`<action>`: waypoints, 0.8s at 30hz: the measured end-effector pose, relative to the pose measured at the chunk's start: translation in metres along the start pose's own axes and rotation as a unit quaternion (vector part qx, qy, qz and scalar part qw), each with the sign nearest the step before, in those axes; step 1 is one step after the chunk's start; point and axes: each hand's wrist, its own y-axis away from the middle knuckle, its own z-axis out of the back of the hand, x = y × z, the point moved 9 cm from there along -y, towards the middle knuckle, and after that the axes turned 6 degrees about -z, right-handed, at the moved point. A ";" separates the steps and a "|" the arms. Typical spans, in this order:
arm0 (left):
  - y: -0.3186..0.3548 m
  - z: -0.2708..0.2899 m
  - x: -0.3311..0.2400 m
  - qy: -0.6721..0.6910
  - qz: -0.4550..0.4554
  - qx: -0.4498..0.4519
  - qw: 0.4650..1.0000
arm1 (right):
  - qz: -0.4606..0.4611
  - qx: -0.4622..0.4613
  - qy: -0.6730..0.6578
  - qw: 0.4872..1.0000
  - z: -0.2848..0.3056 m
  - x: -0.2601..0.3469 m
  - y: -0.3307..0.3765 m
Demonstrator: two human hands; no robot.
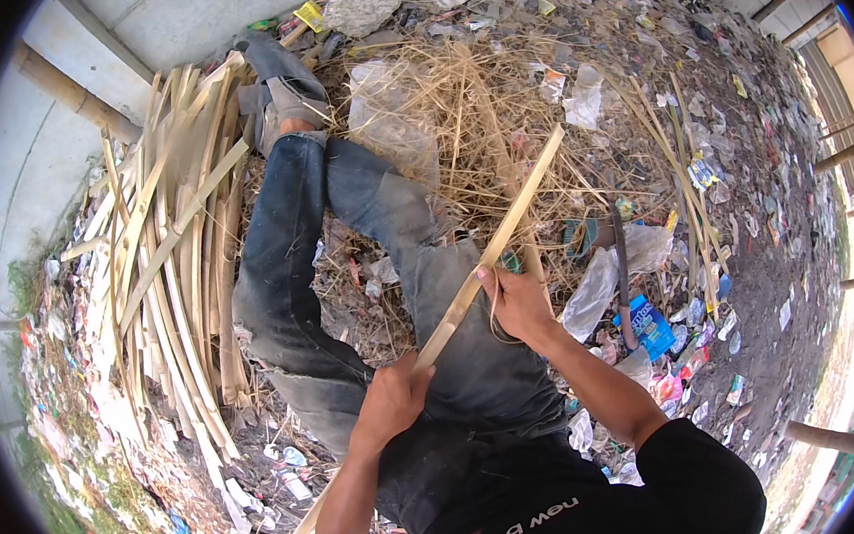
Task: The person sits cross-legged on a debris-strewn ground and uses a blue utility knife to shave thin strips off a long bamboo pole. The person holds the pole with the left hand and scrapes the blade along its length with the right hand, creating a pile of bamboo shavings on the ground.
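Note:
A long pale bamboo strip (pixel 521 207) lies slantwise across my lap, its far end up to the right. My left hand (pixel 390 402) is closed round its lower part, and the tail comes out below by my forearm. Further up, my right hand (pixel 516 304) is closed at the strip's edge, thumb against it. A thin curved sliver hangs beside the right fingers; whether that hand also has a blade in it is hidden. My bent legs in dark, worn jeans (pixel 287 213) lie beneath the strip.
Many split bamboo strips (pixel 180 246) are heaped at the left. Fine shavings (pixel 454 104) cover the ground ahead. On the right lie a dark, narrow, slightly curved tool or stick (pixel 622 277), a blue packet (pixel 644 327) and scattered litter. A pale wall (pixel 20 199) borders the left.

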 end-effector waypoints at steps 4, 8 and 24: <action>-0.004 -0.008 0.006 0.007 -0.011 -0.008 1.000 | -0.037 0.006 -0.059 0.998 0.004 -0.005 0.008; -0.020 -0.012 -0.006 0.019 0.002 -0.018 1.000 | 0.003 -0.003 -0.024 1.000 0.006 0.021 0.020; -0.023 -0.025 0.002 0.061 0.015 0.033 0.997 | -0.069 0.164 -0.223 0.958 -0.028 -0.035 0.002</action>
